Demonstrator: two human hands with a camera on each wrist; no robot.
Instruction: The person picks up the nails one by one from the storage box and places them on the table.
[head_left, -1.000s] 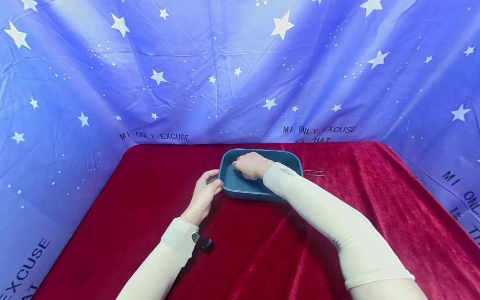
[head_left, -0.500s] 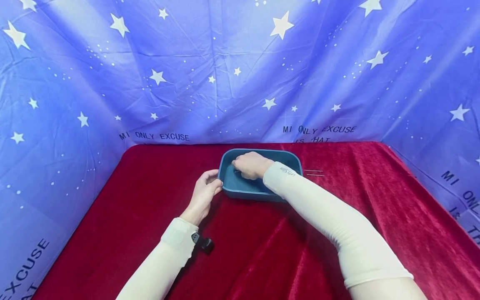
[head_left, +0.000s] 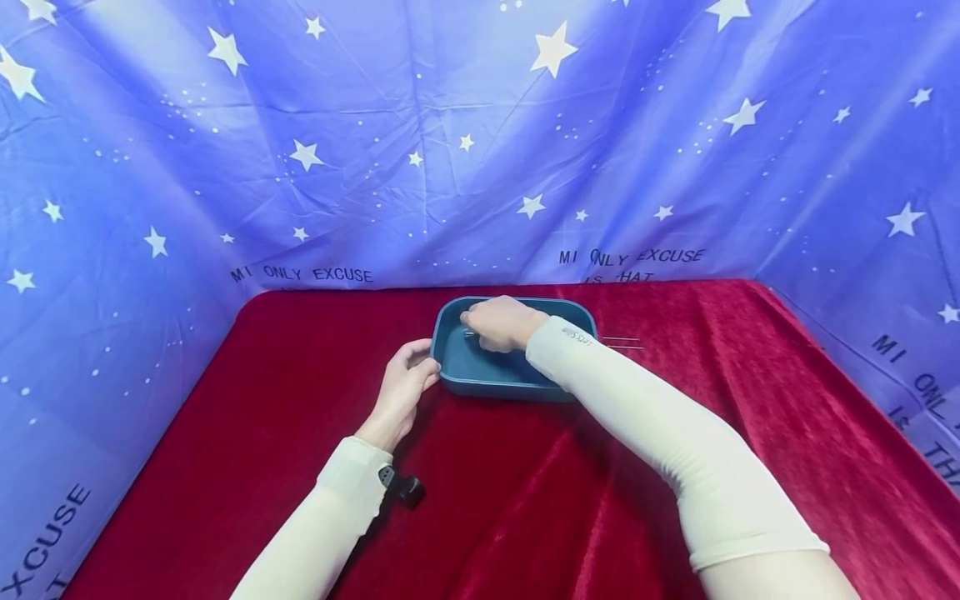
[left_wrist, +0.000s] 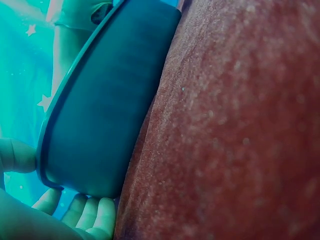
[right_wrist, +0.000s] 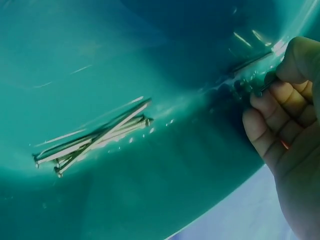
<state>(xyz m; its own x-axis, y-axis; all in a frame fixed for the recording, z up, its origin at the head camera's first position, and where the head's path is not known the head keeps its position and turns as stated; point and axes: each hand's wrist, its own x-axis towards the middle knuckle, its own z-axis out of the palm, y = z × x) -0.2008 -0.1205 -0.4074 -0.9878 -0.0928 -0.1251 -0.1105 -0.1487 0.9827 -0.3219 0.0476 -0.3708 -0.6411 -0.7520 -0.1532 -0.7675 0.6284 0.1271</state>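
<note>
A blue, rounded rectangular tub (head_left: 510, 390) stands on the red cloth. My left hand (head_left: 400, 387) holds its left end. In the left wrist view the thumb touches the rim and the bent fingers (left_wrist: 104, 215) lie against the outer wall. Inside the tub, my right hand (head_left: 504, 323) pinches a nail (right_wrist: 267, 86) between thumb and fingertips, most of it hidden by the fingers. Another nail (right_wrist: 252, 62) lies just beyond those fingertips. A small pile of nails (right_wrist: 95, 140), some crossing, lies on the tub's floor in the right wrist view.
Two thin metal rods (head_left: 622, 342) lie side by side on the cloth just right of the tub. Red velvet (head_left: 315, 350) covers the table. Blue star-printed curtains (head_left: 375, 125) hang behind and at both sides.
My right hand has lifted slightly inside the tub, and a thin metal piece shows more at its fingertips. The left hand keeps its hold. The whole head view has shifted a little.
</note>
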